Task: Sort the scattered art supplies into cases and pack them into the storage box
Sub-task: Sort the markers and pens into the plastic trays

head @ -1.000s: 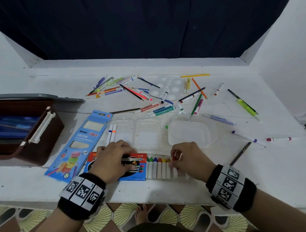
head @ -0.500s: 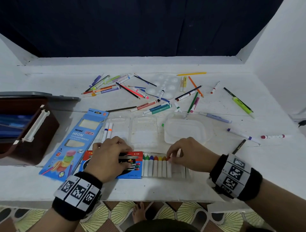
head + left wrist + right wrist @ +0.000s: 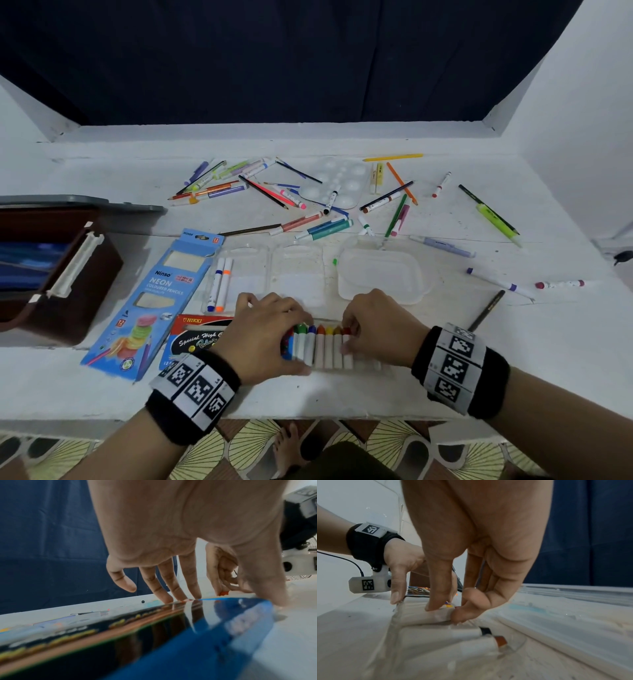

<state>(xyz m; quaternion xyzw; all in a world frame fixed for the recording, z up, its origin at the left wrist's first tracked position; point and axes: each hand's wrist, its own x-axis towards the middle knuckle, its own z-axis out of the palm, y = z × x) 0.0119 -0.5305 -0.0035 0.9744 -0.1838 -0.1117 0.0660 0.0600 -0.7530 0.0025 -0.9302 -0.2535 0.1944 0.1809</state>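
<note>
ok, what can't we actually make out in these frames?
- Crayon box, head view: the left hand covers its right part, cutting off the label.
- Crayon row, head view: both hands hide its ends; count unclear.
- Storage box, head view: cut by the left edge; contents blurred.
- Right hand, right wrist view: which crayon it pinches, colour hidden.
</note>
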